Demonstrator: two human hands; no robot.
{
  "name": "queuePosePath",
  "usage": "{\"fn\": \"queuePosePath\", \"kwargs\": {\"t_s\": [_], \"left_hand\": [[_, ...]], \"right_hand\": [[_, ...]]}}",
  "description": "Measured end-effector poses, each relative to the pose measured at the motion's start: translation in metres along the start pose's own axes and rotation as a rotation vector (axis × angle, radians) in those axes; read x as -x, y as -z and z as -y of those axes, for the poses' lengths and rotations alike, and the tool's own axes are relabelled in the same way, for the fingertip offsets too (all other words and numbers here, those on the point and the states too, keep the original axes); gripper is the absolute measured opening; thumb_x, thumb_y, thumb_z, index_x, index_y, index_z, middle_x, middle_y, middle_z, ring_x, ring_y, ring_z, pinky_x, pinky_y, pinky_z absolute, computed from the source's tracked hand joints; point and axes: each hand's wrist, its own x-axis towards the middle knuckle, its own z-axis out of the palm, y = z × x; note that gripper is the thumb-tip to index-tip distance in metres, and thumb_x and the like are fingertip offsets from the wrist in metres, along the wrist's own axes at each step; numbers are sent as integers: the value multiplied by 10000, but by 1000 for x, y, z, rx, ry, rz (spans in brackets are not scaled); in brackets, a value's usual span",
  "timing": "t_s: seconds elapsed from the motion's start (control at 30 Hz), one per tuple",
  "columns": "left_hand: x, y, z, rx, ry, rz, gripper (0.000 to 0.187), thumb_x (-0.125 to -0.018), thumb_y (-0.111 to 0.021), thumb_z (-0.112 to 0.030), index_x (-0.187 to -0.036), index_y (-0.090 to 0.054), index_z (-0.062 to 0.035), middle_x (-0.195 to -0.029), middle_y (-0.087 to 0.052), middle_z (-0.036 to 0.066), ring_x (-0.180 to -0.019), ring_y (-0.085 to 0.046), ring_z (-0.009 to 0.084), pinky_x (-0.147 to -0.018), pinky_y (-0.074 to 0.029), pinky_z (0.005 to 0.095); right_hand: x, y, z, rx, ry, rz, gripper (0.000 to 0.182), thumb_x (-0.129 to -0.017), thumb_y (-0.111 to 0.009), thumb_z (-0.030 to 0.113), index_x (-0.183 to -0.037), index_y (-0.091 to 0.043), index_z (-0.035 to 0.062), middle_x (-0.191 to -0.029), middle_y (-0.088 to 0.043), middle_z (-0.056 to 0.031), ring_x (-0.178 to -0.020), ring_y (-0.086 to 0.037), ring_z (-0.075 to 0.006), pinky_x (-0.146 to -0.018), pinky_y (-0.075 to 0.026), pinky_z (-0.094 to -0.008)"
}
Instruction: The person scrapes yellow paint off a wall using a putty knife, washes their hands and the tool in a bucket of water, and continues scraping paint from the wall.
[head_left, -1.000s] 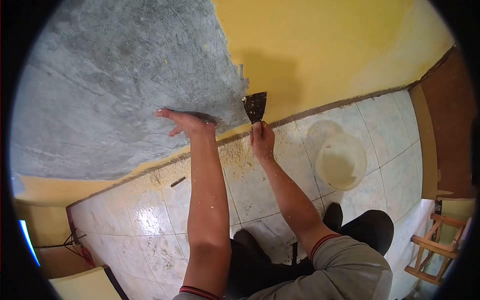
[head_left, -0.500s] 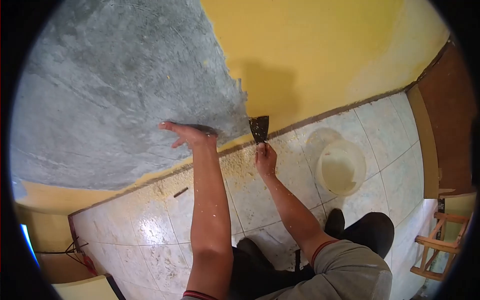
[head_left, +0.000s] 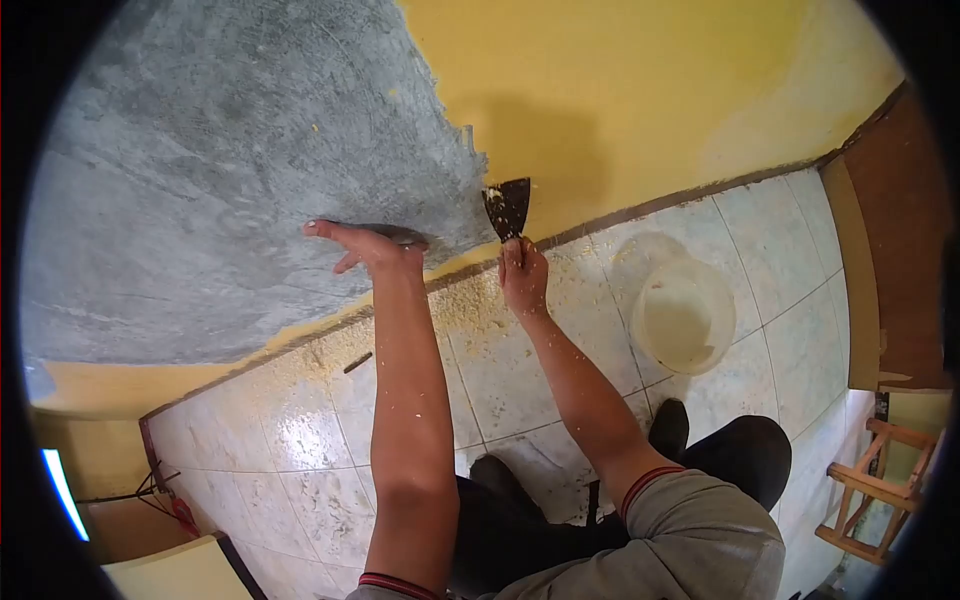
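My right hand [head_left: 525,280] grips the handle of a paint scraper [head_left: 508,208], its wide dark blade raised to the lower wall where grey meets yellow. Pale flakes cling to the blade. Fingers spread, my left hand [head_left: 370,248] rests against the bare grey wall patch [head_left: 240,180], holding nothing. Yellow paint [head_left: 640,90] covers the wall to the right, with a ragged edge against the grey. A thin yellow strip also runs along the wall's bottom.
A translucent bucket [head_left: 722,318] stands on the tiled floor to the right. Scraped flakes [head_left: 465,310] and a short dark stick [head_left: 357,362] lie by the wall's foot. A wooden stool [head_left: 870,490] is at the lower right, beyond my knee. A brown panel [head_left: 900,240] leans farther right.
My right hand has moved the scraper slightly up and left along the paint edge, and its blade has tilted. My left hand stays on the grey wall, slightly higher in view.
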Motion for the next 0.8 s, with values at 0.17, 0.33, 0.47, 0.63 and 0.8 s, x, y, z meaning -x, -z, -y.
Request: {"fn": "queuePosePath", "kwargs": {"t_s": [0.17, 0.33, 0.47, 0.63, 0.8], "left_hand": [[0, -4, -3, 60, -86, 121, 1343, -627, -292, -1026, -1472, 374, -222, -1622, 250, 109, -1496, 5, 459, -1136, -183, 704], [-2, 0, 0, 7, -12, 39, 1344, -610, -276, -1037, -1460, 392, -239, -1621, 254, 105, -1501, 14, 447, -1138, -158, 705], [12, -1, -5, -5, -69, 107, 1323, -614, -263, -1039, -1456, 396, -261, -1605, 304, 88, -1501, 23, 447, -1114, -148, 742], [-5, 9, 2, -12, -44, 98, 1310, -626, -253, -1034, -1429, 432, -259, -1599, 320, 80, -1501, 19, 446, -1117, -125, 741], [15, -4, -4, 7, -98, 90, 1237, -651, -233, -1022, -1508, 302, -308, -1578, 366, 32, -1494, 92, 453, -1054, -129, 822]], "right_hand": [[10, 13, -65, 19, -98, -103, 388, -1009, -550, 314, -766, -509, 15, -613, -479, -53, -614, -440, -118, -568, -389, -335], [-3, 5, -15, 129, 47, -13, 386, -1002, -556, 360, -835, -560, 11, -615, -478, -93, -593, -446, -174, -568, -391, -361], [12, 30, -79, 104, 21, -68, 386, -1005, -560, 361, -823, -563, 21, -610, -468, -62, -596, -435, -140, -560, -383, -352], [-19, 5, 0, 67, 96, 5, 356, -1012, -570, 311, -832, -550, 4, -616, -456, -21, -599, -393, -104, -544, -363, -301], [4, 27, -64, 55, 82, -76, 314, -1033, -550, 318, -807, -492, 107, -596, -447, 43, -493, -432, -55, -460, -375, -236]]}}
